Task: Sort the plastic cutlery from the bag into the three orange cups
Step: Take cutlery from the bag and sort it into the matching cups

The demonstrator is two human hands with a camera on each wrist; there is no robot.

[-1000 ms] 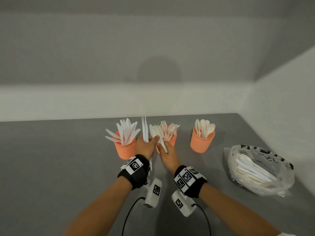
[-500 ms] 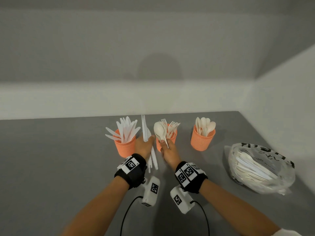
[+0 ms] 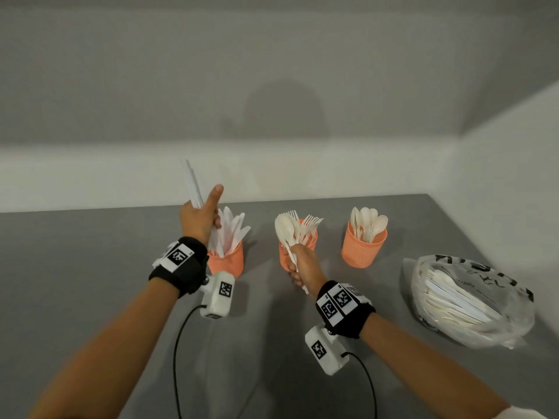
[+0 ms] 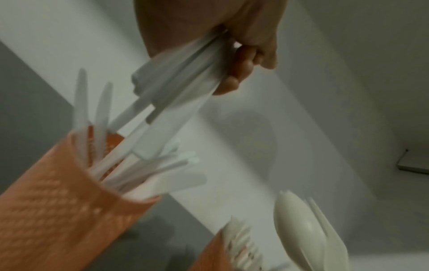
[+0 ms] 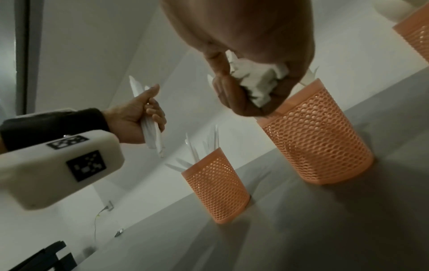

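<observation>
The left hand (image 3: 199, 220) grips a bundle of knives (image 3: 193, 184), raised and tilted over the left cup (image 3: 227, 263), which already holds knives. The right hand (image 3: 304, 267) grips several spoons (image 3: 284, 229) by the handles, in front of the middle cup (image 3: 298, 254) of forks. The right cup (image 3: 363, 249) holds spoons. The bag (image 3: 472, 300), lying on the counter (image 3: 90, 267) at the right, is seen to hold much cutlery.

Against the frame a second ago, the hands, then together between the left and middle cups, have been drawn apart, each with one sorted kind. The knives have been lifted toward their cup. It is judged that both bundles are about to be dropped, the spoons needing carriage rightward to the right cup.
</observation>
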